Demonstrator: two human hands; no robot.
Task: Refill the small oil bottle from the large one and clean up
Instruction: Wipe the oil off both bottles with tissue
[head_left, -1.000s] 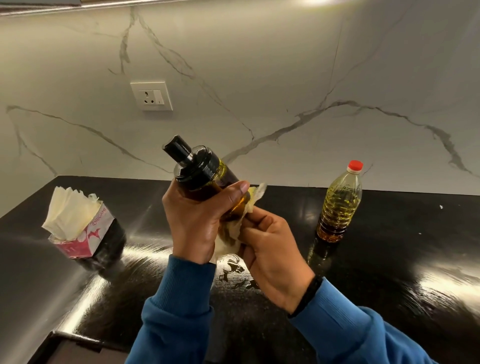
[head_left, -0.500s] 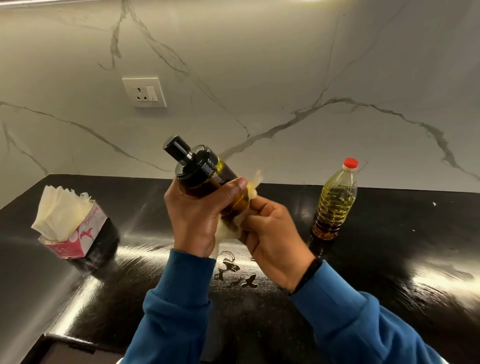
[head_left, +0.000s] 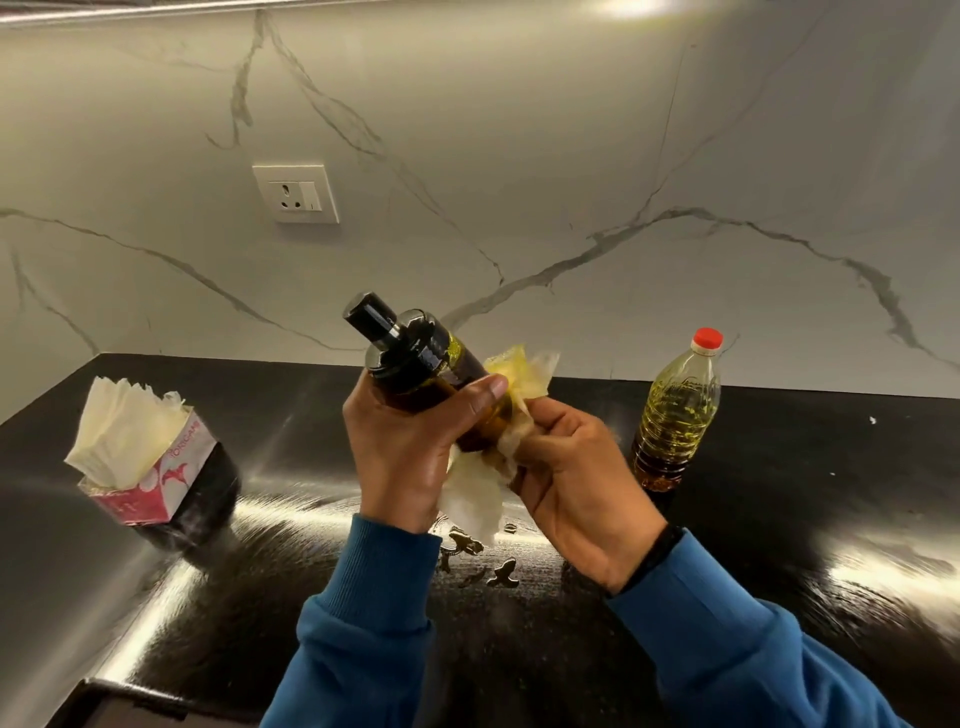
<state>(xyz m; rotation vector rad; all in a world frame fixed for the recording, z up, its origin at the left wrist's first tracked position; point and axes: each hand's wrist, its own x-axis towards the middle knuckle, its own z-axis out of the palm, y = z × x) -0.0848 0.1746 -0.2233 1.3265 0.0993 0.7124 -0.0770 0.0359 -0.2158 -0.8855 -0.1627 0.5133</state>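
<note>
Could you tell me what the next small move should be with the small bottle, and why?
Probably set the small oil bottle upright on the counter: its black cap is on, and the right hand already presses an oil-yellowed tissue round its base.

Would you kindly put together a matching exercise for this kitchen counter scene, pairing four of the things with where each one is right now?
Things:
1. small oil bottle
2. large oil bottle
3. tissue box
4. crumpled tissue

Places:
A. standing capped on the counter, right side
B. held tilted in the left hand
C. pressed against a bottle by the right hand
D. on the counter, left side, tissues sticking out of the top

Pairs: 1-B, 2-A, 3-D, 4-C
</note>
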